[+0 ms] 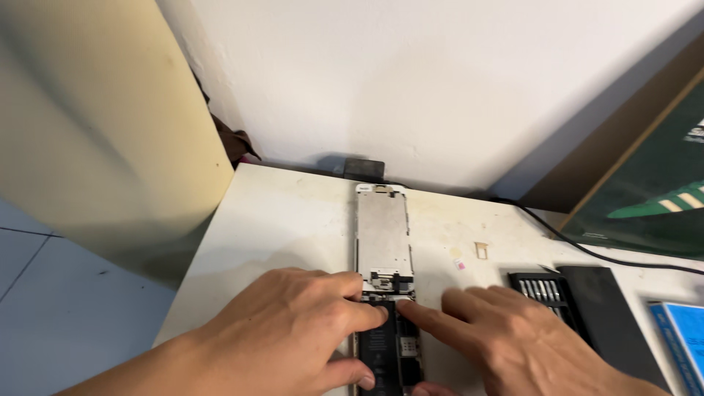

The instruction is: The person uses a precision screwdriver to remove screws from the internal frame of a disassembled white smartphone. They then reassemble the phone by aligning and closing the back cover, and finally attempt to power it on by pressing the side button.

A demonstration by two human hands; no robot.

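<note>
Item: opened smartphone lying on a white table, near the centre of the view and running from 12 o'clock to 6 o'clock. Its lifted screen panel, metal backplate up, lies flat toward 12 o'clock. The body, with a black battery showing inside, lies toward 6 o'clock.

Left hand: at 7 o'clock of the phone, palm down, fingers spread loosely. The index fingertip rests at the joint between panel and body; the thumb lies against the lower left edge of the body. It grips nothing.

Right hand: at 4 o'clock of the phone, palm down, fingers loosely spread. The index fingertip touches the same joint, meeting the left one. It grips nothing.

Surroundings:
- Small gold tray on the table, at 2 o'clock of the phone.
- Small pink-and-white chip just beside the tray.
- Black case of screwdriver bits at 3 o'clock, its lid open beside it.
- Black cable running along the table's far right edge.
- Blue box at the right border.
- Dark framed picture leaning at 2 o'clock.
</note>
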